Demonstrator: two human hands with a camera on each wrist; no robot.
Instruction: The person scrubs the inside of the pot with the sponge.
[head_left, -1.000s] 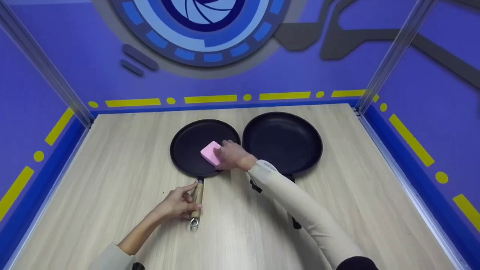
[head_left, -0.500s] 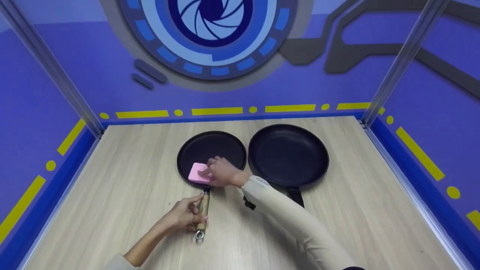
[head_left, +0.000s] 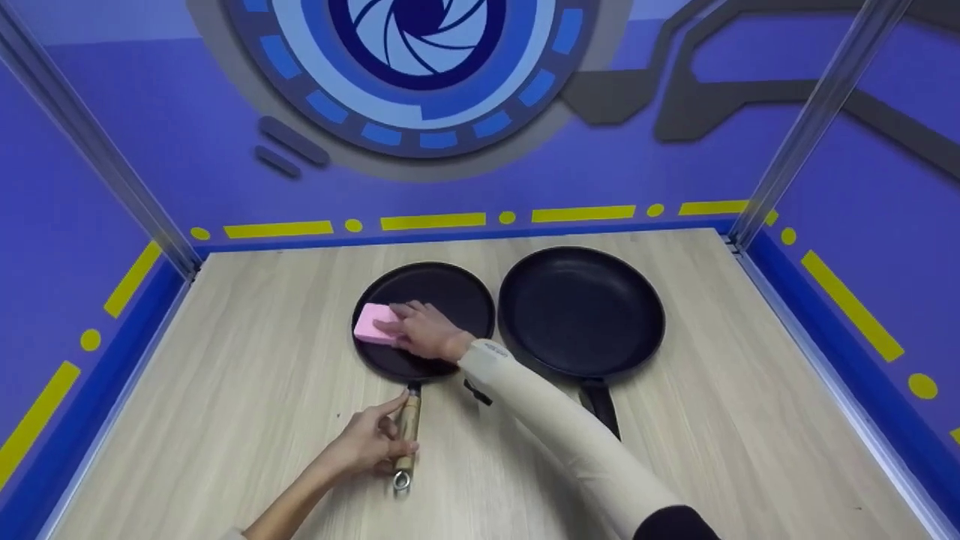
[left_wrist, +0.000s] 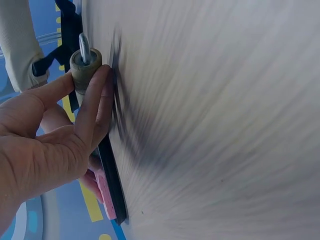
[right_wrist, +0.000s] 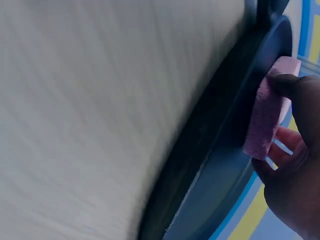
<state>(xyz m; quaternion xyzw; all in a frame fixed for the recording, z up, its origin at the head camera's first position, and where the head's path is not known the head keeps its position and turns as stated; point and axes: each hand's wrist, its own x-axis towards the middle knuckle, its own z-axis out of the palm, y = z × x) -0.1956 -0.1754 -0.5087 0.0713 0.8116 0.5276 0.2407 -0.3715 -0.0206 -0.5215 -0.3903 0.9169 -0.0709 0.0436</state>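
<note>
A flat black frying pan [head_left: 450, 289] with a wooden handle [head_left: 407, 427] lies on the table, its handle toward me. My left hand [head_left: 367, 441] grips that handle between thumb and fingers; the left wrist view shows the handle's metal hanging ring [left_wrist: 85, 48] beside the fingers. In my right hand [head_left: 426, 330] is a pink sponge [head_left: 373, 324], pinched by its edges and held against the left part of the pan's cooking surface. The right wrist view shows the sponge [right_wrist: 267, 110] between thumb and fingers, over the pan's rim.
A second, larger, deeper black frying pan [head_left: 581, 311] stands close on the right, its black handle [head_left: 600, 405] partly behind the right sleeve. The light wooden table [head_left: 270, 337] is bounded by blue patterned walls [head_left: 480, 172] at the back and sides.
My right hand has moved the sponge across the pan, first toward the handle, then to the left and slightly away from me. The left hand keeps its grip. The head view has shifted slightly.
</note>
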